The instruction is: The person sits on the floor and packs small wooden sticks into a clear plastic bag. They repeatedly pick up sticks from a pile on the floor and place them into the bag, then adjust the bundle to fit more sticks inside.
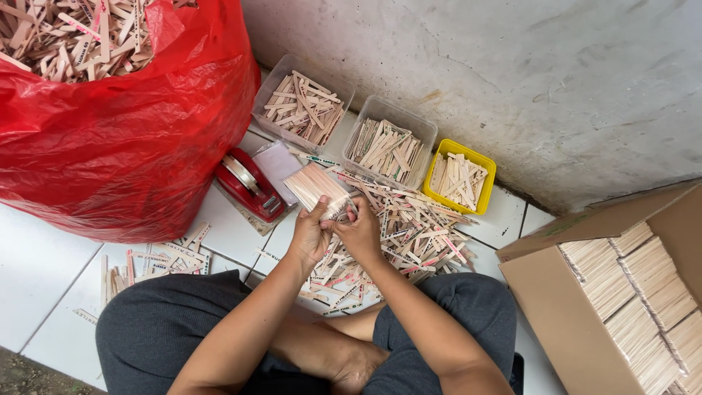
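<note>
A: Stick bundle [316,187], flat wooden sticks, pale, fanned out at the far end. Held over the tiled floor [44,271], just in front of the knees.

B: Fingers?

A: Left hand [310,235] is clamped round the near end of the bundle, thumb on top. Right hand [360,232] is pressed up against the left, fingers curled in at the same end. Can't tell exactly what the right fingertips pinch, they're hidden behind the knuckles.

B: Under the hands?

A: Loose pile of sticks [409,227] spread on the floor, some with coloured print. Smaller scatter [157,260] to the left by the knee.

B: Further out?

A: Red tape dispenser [248,184] just left of the bundle, touching the big red plastic bag [124,139], which is full of sticks. Along the wall: two clear tubs [303,106] and [389,146], then a yellow tub [461,177], all holding sticks. Far right, an open cardboard box [578,307] packed with neat stacked bundles.

B: Posture?

A: Sitting cross-legged, dark trousers, forearms bare.
</note>
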